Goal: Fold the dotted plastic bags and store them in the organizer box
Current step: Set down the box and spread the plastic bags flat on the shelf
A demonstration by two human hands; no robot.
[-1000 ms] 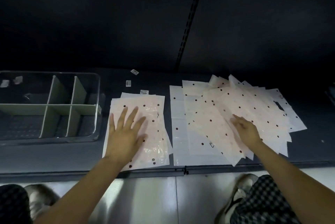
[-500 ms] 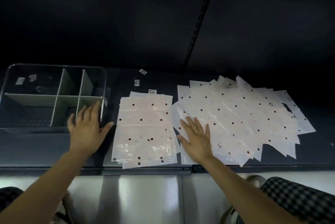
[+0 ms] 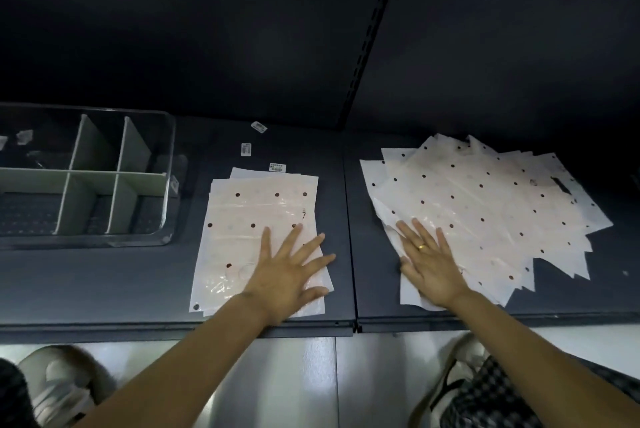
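Note:
A neat stack of white dotted plastic bags lies in the middle of the dark shelf. My left hand rests flat on its near right part, fingers spread. To the right, a loose fanned pile of dotted bags covers the shelf. My right hand, with a ring, presses flat on the pile's near left corner. The clear organizer box with grey dividers stands at the far left, its compartments holding no bags that I can see.
Three small labels lie on the shelf behind the neat stack. The shelf's front edge runs just below my wrists. Below it are a pale floor, shoes and checkered trouser legs.
My left hand moved from beside the organizer box back onto the neat stack. The fanned pile now lies apart from the neat stack, with bare shelf between; my right hand stays on its near left corner.

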